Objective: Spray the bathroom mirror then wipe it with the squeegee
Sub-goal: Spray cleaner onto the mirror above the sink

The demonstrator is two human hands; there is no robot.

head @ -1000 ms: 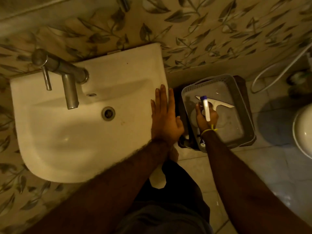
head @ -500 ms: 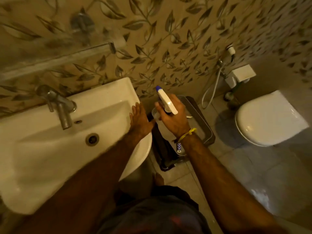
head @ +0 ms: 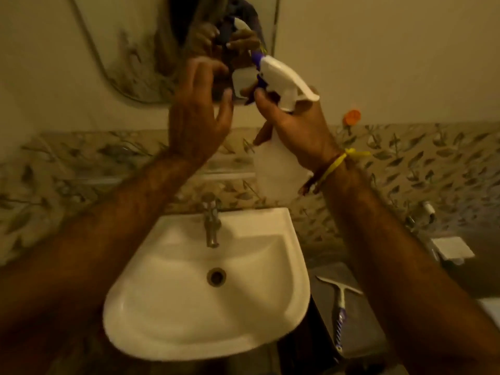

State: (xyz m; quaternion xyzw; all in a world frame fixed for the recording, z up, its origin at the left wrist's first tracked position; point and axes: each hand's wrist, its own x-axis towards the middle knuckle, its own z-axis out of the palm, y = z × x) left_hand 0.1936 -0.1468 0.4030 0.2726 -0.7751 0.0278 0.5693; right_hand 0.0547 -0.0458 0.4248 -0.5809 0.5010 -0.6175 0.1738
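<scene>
My right hand (head: 295,125) grips a white spray bottle (head: 281,77) by its neck, held upright in front of the wall, its blue nozzle pointing left toward the mirror (head: 151,50). My left hand (head: 197,112) is raised beside the nozzle with fingers spread, holding nothing. The mirror hangs above the sink and shows the reflection of both hands and the bottle. The squeegee (head: 339,307), with a white and blue handle, lies in a grey basket (head: 365,342) at the lower right.
A white sink (head: 251,307) with a metal tap (head: 211,223) sits directly below my hands. Leaf-patterned tiles run along the wall. An orange hook (head: 351,117) is on the wall at the right, and a white holder (head: 451,249) is mounted lower right.
My right hand has lifted the spray bottle from the basket up to mirror height. My left hand left the sink rim and rose beside the nozzle. The view tilted up to the mirror.
</scene>
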